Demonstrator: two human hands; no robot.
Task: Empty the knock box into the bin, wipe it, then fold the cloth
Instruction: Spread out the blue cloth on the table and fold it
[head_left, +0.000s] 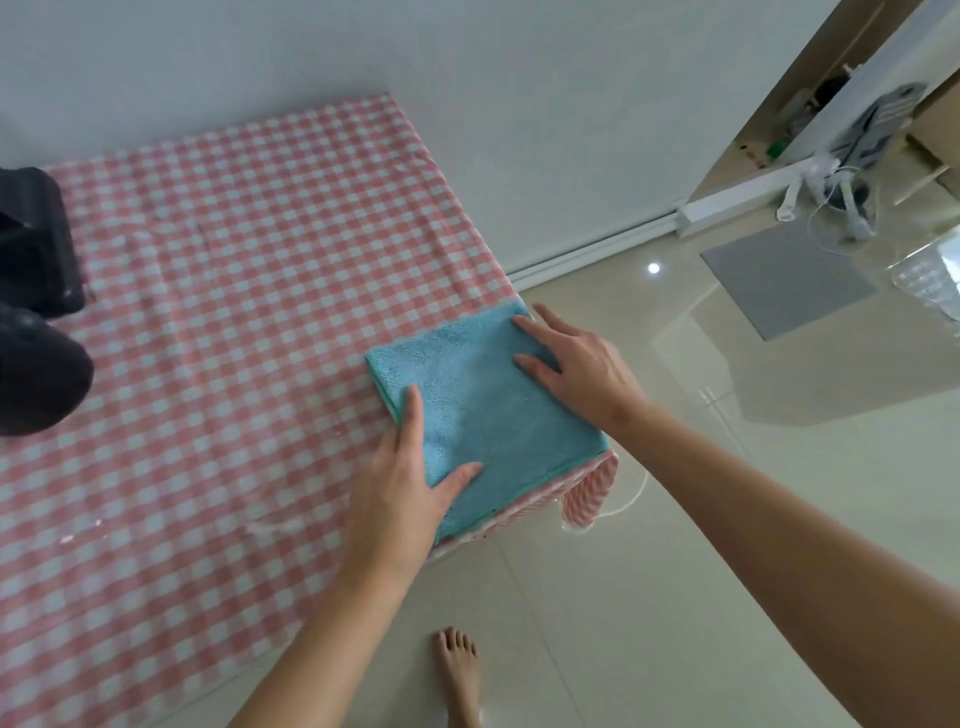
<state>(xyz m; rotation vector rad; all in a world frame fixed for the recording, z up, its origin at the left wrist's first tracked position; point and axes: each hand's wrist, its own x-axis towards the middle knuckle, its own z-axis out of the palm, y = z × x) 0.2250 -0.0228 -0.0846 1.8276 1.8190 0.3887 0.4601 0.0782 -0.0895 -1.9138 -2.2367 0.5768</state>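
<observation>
A teal cloth (483, 410) lies folded in a flat rectangle at the right corner of the table, on the pink checked tablecloth (234, 291). My left hand (410, 483) rests flat on the cloth's near-left edge, fingers together and thumb spread over the fabric. My right hand (576, 369) presses flat on the cloth's far-right part, fingers apart. Neither hand grips the cloth. Two black objects (36, 322) sit at the table's left edge, cut off by the frame; I cannot tell which is the knock box.
The table stands against a white wall (467, 78). Glossy tiled floor (727, 519) lies to the right, with a grey mat (784, 280) and a fan with cables (836, 202) farther off. My bare foot (460, 670) is on the floor below the table edge.
</observation>
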